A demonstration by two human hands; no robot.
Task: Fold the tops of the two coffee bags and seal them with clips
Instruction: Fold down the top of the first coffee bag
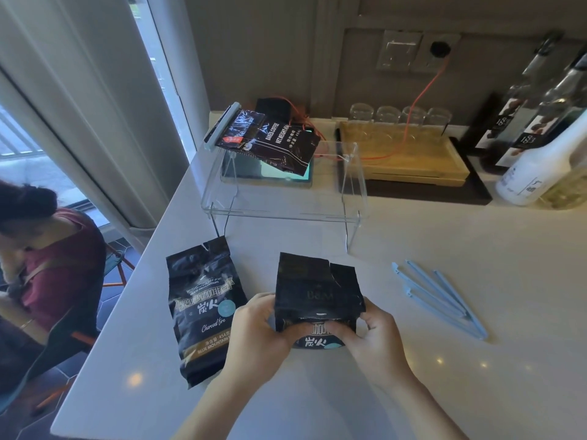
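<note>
Your left hand (257, 328) and your right hand (370, 335) are both closed on the coffee bag (317, 300) standing upright on the white desk (413, 392) between them. Your left hand pinches its left edge and your right hand pinches its right edge, with the thumbs pressed across the printed front. The top part of that bag is bent forward over the front, its torn edge pointing away from you.

Just to the left of your left hand, the second coffee bag (206, 312) lies flat on the desk with its label facing up and its torn top unfolded, nearly touching your left wrist. Well to the right of your right hand, a few long blue clips (444, 296) lie loose on the desk, fanned out and overlapping at their near ends.

Beyond both hands stands a clear plastic shelf (286, 198). On its far left corner rests a third dark bag (270, 141), already closed with a blue clip (220, 127) along its left edge. Further right past the shelf sit a wooden tray (403, 154), a row of drinking glasses (400, 117) behind it, and some bottles (540, 138). A seated person (47, 265) is off to your left, below the desk edge.
</note>
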